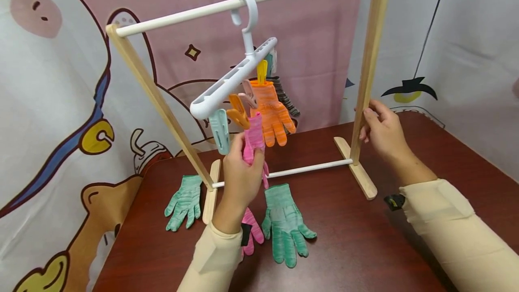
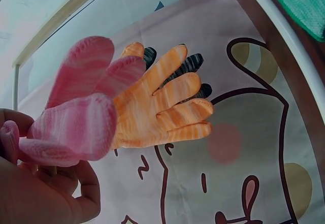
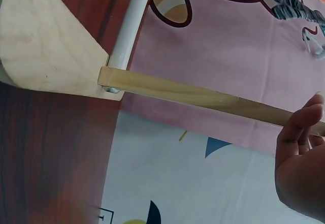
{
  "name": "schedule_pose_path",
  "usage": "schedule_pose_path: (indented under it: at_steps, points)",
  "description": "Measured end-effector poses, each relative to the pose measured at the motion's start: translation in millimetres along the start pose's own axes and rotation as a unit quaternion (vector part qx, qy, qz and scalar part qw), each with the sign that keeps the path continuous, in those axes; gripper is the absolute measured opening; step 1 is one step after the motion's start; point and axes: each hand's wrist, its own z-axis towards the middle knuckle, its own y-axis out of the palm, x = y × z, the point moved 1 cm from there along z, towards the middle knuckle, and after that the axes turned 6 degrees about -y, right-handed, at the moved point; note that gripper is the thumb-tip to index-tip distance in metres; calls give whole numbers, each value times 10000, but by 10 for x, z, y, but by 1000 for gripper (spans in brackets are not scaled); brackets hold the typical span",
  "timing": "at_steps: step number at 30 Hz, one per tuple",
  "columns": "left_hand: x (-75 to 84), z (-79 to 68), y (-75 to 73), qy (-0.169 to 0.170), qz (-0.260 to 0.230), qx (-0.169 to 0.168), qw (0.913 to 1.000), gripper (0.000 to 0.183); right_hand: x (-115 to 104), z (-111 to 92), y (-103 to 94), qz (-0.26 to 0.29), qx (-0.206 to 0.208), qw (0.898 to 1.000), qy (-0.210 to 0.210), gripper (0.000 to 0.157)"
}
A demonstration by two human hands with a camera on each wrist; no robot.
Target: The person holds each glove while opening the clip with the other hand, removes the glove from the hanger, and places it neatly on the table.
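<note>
My left hand (image 1: 242,172) grips a pink striped knit glove (image 1: 254,134), its cuff end right at an orange clothespin (image 1: 238,111) and a pink clothespin (image 1: 248,96) under a white hanger (image 1: 220,88). In the left wrist view, the pink glove's fingers (image 2: 76,127) spread past my hand. Behind it hang an orange glove (image 1: 270,107), under a yellow clothespin (image 1: 262,71), and a dark striped glove (image 1: 287,99). At the right, my right hand (image 1: 385,132) holds the rack's wooden post (image 1: 370,71) between thumb and fingers; the right wrist view shows this post (image 3: 203,99) too.
A light blue clothespin (image 1: 220,132) hangs at the hanger's near end. The hanger hooks over the rack's white top rod (image 1: 182,15). Green gloves lie on the brown table (image 1: 344,242), one left (image 1: 186,202), one in front (image 1: 284,220). Another pink glove (image 1: 253,229) is partly behind my left wrist.
</note>
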Motion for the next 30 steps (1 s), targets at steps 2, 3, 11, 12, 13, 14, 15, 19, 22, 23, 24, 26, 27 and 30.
schedule_pose_path:
  at_steps: [2, 3, 11, 12, 13, 14, 15, 19, 22, 23, 24, 26, 27, 30]
  points:
    - [-105, 17, 47, 90, -2, 14, 10000, 27, -62, -13, -3, -15, 4, 10000, -5, 38]
    - [-159, 23, 73, 116, -31, 7, 9999, 26, -92, -20, -5, 4, 4, 10000, -14, 38]
    - [-339, 23, 192, 149, -170, -98, 9997, 24, -215, -53, -19, 92, -90, 9999, -43, 34]
    - [-306, 14, 191, 165, -166, -111, 9997, 24, -216, -52, -22, 86, -107, 9999, -35, 33]
    - [-267, 5, 189, 174, -173, -132, 9996, 23, -215, -53, -26, 93, -130, 9999, -20, 33]
    - [-228, -2, 186, 189, -164, -154, 9996, 23, -215, -55, -32, 95, -157, 9998, -6, 33]
    - [-184, -11, 182, 164, -201, -205, 9995, 23, -215, -56, -38, 114, -172, 9998, 14, 33]
    - [-63, -36, 172, 36, -489, -493, 9976, 20, -244, -60, -55, 125, -241, 9996, 71, 35]
    - [-94, -44, 216, -162, -803, -774, 9936, 21, -254, -56, -62, 138, -273, 9995, 107, 35]
    - [-130, -46, 243, -235, -885, -857, 9921, 21, -252, -54, -63, 133, -280, 9995, 117, 35]
    - [-174, -49, 273, -300, -936, -930, 9908, 21, -243, -50, -63, 141, -286, 9994, 126, 35]
    - [-261, -63, 340, -452, -1006, -1081, 9880, 22, -209, -45, -67, 159, -300, 9993, 139, 34]
    - [-299, -74, 377, -545, -997, -1158, 9868, 23, -184, -42, -71, 163, -305, 9993, 141, 34]
    - [-385, -115, 498, -840, -1085, -1464, 9797, 25, -94, -34, -91, 153, -318, 9992, 160, 35]
